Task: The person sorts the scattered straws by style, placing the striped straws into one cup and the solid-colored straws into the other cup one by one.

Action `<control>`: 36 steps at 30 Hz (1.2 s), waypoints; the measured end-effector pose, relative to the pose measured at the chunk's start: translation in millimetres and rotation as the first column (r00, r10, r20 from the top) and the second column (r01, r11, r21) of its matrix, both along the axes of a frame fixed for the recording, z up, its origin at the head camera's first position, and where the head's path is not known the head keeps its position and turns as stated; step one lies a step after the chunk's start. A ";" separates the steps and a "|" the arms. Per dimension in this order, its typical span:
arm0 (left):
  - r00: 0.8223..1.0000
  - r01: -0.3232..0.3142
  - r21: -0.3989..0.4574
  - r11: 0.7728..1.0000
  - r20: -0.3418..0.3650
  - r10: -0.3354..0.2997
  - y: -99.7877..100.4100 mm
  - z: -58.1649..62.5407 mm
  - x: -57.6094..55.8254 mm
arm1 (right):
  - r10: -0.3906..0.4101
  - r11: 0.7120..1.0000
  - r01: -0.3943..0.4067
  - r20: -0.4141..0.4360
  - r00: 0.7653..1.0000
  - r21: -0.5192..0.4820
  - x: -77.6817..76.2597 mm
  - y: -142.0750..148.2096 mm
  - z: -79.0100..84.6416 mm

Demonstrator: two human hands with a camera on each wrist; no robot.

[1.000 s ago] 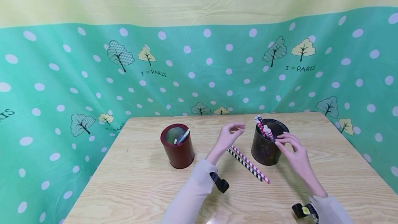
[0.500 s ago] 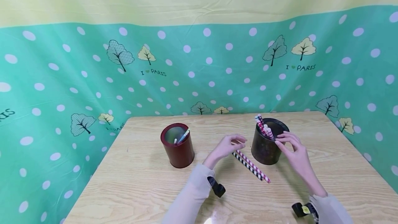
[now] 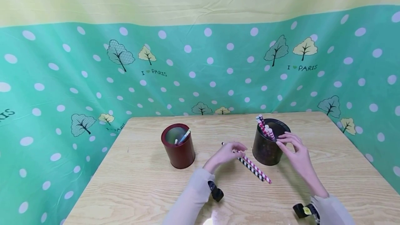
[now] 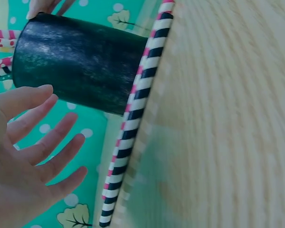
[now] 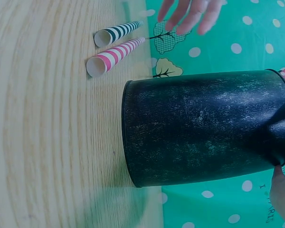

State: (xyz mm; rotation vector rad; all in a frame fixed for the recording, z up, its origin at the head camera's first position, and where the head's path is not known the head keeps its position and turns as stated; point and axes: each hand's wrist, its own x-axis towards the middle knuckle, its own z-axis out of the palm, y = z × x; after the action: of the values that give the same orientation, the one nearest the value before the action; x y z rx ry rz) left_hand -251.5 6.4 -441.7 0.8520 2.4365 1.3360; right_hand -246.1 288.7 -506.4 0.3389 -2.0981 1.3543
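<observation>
Two paper straws lie side by side on the wooden table [image 3: 140, 183], one black-and-white [image 3: 250, 167] and one pink-and-white [image 3: 257, 170]. My left hand [image 3: 240, 147] hovers low over their far ends, fingers straight and spread, holding nothing; the left wrist view shows the left hand [image 4: 47, 128] beside the black-and-white straw [image 4: 133, 128]. My right hand [image 3: 281, 140] grips the rim of the dark cup [image 3: 265, 150], which holds several striped straws [image 3: 265, 127]. In the right wrist view my thumb [image 5: 282, 137] presses on the dark cup [image 5: 204, 128].
A dark red cup [image 3: 178, 150] with a blue-and-white straw [image 3: 184, 136] inside stands to the left. A dotted green cloth [image 3: 200, 79] rises close behind and around the table. Bare wood lies in front near both forearms.
My left hand has dropped from above the table down onto the far ends of the two straws. The right hand and both cups have stayed put.
</observation>
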 end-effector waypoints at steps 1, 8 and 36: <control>1.000 0.001 -0.018 1.000 -0.007 -0.001 -0.3 -2.1 -0.1 | 0.000 1.000 0.000 -0.001 1.000 0.000 -0.1 0.1 -0.1; 0.999 0.028 -0.089 0.996 -0.020 -0.030 -1.5 -9.6 -0.1 | 0.002 1.000 -0.002 0.004 1.000 -0.019 -1.6 1.6 -3.7; 0.988 0.076 -0.278 0.958 -0.112 -0.110 -2.0 -23.0 -3.1 | -0.006 1.000 0.006 0.018 1.000 0.002 1.6 -0.4 1.0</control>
State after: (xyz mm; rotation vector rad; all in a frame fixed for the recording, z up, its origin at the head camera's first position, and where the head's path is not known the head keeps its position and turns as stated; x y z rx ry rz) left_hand -254.6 4.4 -464.8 0.9888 2.5600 0.9094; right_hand -244.5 288.3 -505.4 0.3226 -2.1136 1.3564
